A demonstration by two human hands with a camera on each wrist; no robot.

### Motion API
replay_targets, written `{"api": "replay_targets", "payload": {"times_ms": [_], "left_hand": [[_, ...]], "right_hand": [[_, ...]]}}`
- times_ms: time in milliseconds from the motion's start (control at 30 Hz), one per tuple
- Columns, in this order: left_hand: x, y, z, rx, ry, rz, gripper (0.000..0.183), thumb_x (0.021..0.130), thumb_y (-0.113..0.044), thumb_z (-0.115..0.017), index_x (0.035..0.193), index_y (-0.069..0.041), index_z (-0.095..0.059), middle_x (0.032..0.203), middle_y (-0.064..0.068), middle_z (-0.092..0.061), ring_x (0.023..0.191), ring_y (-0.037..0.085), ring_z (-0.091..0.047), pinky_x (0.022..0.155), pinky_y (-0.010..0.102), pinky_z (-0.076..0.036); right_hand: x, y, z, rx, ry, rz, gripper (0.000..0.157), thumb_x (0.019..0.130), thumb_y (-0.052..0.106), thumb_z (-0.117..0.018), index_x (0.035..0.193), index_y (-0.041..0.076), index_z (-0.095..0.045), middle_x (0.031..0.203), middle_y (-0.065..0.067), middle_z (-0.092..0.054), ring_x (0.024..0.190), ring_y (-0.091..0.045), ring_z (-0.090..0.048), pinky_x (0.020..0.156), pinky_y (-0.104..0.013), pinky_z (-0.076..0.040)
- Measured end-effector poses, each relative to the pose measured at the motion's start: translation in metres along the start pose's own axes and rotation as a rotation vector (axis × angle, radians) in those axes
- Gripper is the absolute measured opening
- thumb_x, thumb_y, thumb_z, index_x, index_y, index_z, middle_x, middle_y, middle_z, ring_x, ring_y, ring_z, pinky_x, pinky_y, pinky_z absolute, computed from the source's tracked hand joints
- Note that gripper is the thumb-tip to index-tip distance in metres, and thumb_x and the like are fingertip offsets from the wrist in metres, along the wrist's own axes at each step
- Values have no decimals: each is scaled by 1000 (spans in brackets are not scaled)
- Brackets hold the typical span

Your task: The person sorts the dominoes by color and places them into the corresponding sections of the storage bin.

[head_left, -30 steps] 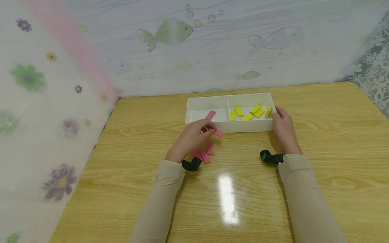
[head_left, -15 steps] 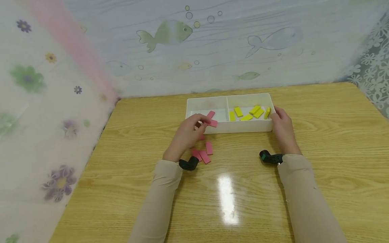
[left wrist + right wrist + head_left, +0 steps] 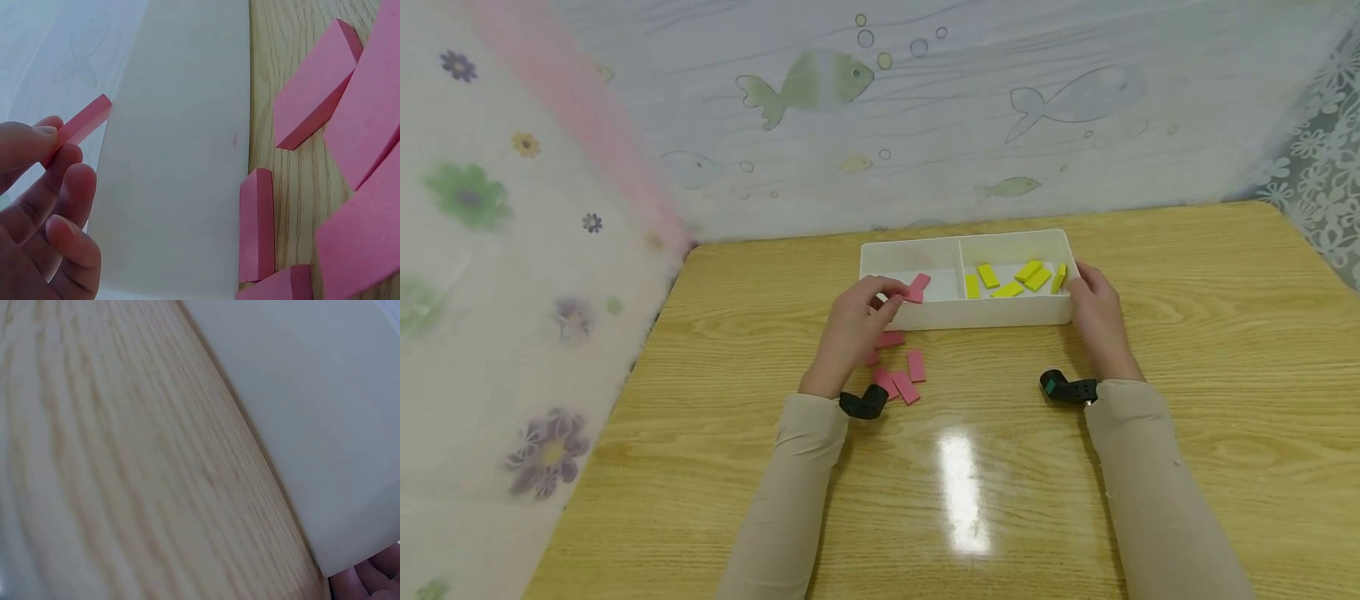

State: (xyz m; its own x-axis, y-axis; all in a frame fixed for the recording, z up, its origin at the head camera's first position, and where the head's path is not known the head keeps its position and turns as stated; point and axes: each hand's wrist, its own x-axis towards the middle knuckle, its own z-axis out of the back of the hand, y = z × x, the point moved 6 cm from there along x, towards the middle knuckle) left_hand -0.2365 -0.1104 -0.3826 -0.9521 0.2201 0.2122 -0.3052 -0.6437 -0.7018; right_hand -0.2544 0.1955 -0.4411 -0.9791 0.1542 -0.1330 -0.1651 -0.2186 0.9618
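Note:
My left hand point(image 3: 853, 329) pinches a pink block point(image 3: 86, 123) between thumb and fingertips, over the front rim of the white divided box point(image 3: 992, 314). Another pink block point(image 3: 922, 281) lies inside the box's left compartment, partly behind the held one. Several yellow blocks point(image 3: 988, 276) lie in the right compartment. At the box's right end my right hand point(image 3: 1101, 321) grips the wall, thumb towards the front corner; the right wrist view shows only a bit of its fingers point(image 3: 375, 578). Several loose pink blocks point(image 3: 916, 367) lie on the table below my left hand, some partly covered by it.
The wood-grain table point(image 3: 1022, 483) carries the box near its back edge. Behind it hangs a fish-patterned sheet point(image 3: 940, 125), and a flowered one point(image 3: 497, 333) borders the left side. Black wrist cameras point(image 3: 863, 402) sit on both wrists.
My left hand has moved left and up with the pink block, from in front of the box to over the left compartment's front rim. My right hand stays at the box's right end.

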Motion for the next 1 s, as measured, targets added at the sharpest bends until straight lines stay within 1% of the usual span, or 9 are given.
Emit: {"api": "replay_targets", "payload": {"times_ms": [133,233,333,467,567,700,800,867,1000], "left_hand": [[1,2,2,-11,-23,19,14,89,-29,-54,101,-26,-62,93,-14,-55,79,7,-50,62,26,-45],[1,4,3,-44,-29,55,18,89,-30,-53,104,-26,-62,93,-10,-57,77,8,-51,60,27,-45],[0,8,3,-87,-16,105,25,91,-33,-50,112,-27,-60,95,-5,-58,73,15,-55,55,30,-45],[-1,13,2,-104,1,157,30,91,-36,-47,119,-30,-57,86,1,-56,64,22,-55,47,32,-40],[0,15,2,-107,1,179,29,92,-35,-47,119,-32,-57,80,3,-55,58,20,-52,43,30,-38],[0,16,3,-149,-10,205,28,93,-27,-45,117,-33,-58,92,-2,-60,53,23,-48,39,27,-33],[0,18,4,-220,-16,235,29,93,-24,-44,117,-33,-59,100,-8,-61,55,32,-49,38,26,-30],[0,20,4,-278,-12,259,29,93,-24,-43,117,-33,-59,102,-9,-61,58,37,-51,36,25,-29],[0,23,3,-339,8,279,29,94,-27,-44,119,-31,-58,108,-6,-61,64,38,-54,36,24,-27]], "right_hand": [[0,0,0,8,0,1,53,93,34,-29,141,13,-26,143,-6,-26,126,-19,-26,102,-41,-24],[0,0,0,11,-2,2,53,93,34,-29,141,13,-26,143,-6,-27,125,-19,-27,102,-40,-24],[1,0,0,15,-1,5,53,93,34,-30,140,12,-27,142,-6,-28,124,-19,-28,102,-40,-24],[1,-1,0,21,5,7,53,93,35,-30,141,12,-27,142,-6,-28,125,-19,-28,102,-40,-24],[0,-1,0,21,4,5,53,93,35,-30,141,12,-26,142,-6,-27,125,-19,-27,102,-40,-24],[0,-1,0,14,-2,-1,53,93,35,-29,141,13,-26,143,-6,-27,125,-19,-27,102,-40,-24],[1,-1,0,16,-3,0,53,93,35,-30,141,13,-26,143,-5,-27,125,-19,-27,102,-40,-23],[1,-1,0,21,-2,3,53,93,36,-30,141,13,-26,143,-5,-27,125,-19,-27,102,-40,-23],[0,-1,-1,34,3,5,52,93,36,-30,140,13,-27,142,-5,-27,125,-18,-27,102,-40,-23]]}}
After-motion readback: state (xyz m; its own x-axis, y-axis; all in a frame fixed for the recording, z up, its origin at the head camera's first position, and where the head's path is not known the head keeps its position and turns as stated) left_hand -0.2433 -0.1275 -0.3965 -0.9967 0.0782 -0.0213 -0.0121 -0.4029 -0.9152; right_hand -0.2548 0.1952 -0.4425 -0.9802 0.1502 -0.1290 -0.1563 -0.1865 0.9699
